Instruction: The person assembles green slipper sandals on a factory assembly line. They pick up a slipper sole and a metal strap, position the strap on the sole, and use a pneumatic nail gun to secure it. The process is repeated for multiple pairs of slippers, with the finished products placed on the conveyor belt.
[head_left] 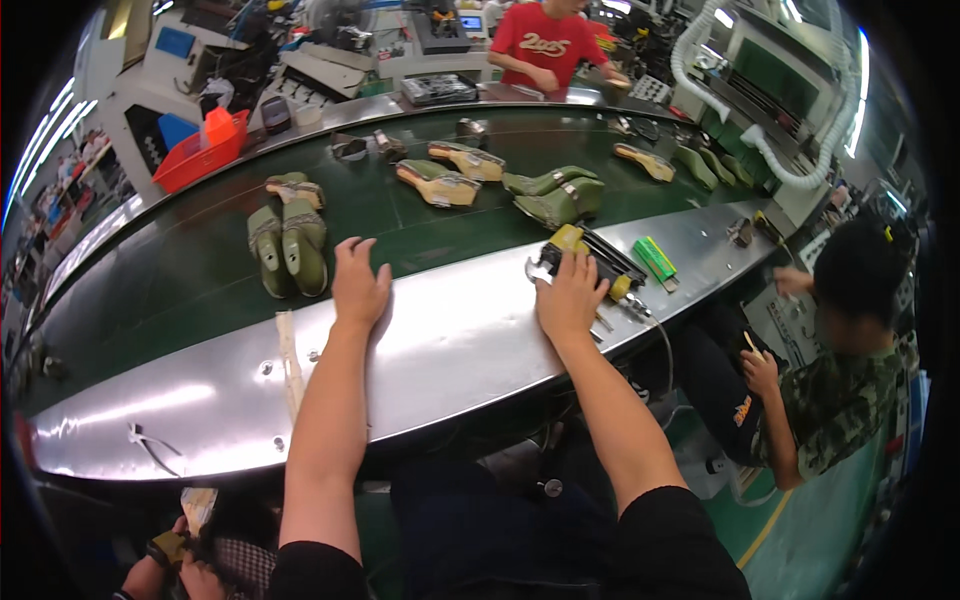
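My left hand (360, 287) is held over the seam between the green belt (400, 245) and the metal ledge (220, 395). Its fingers are apart with nothing in them. Spread over a black and yellow air staple gun (612, 257), which lies on the ledge, is my right hand (570, 300). Its fingers reach onto the tool's body without visibly wrapping round it, and they hide part of it. An air hose (662, 335) runs off the tool's near end. Just right of it lies a green and yellow small box (655, 258).
Green shoe lasts (303, 245) stand at left on the belt; more lasts (560, 200) and tan-soled ones (437, 185) lie farther back. Pliers (150, 443) and a pale strip (289, 360) are on the ledge. Co-workers (840, 380) sit right, lower left and across. A red basket (203, 150) stands far left.
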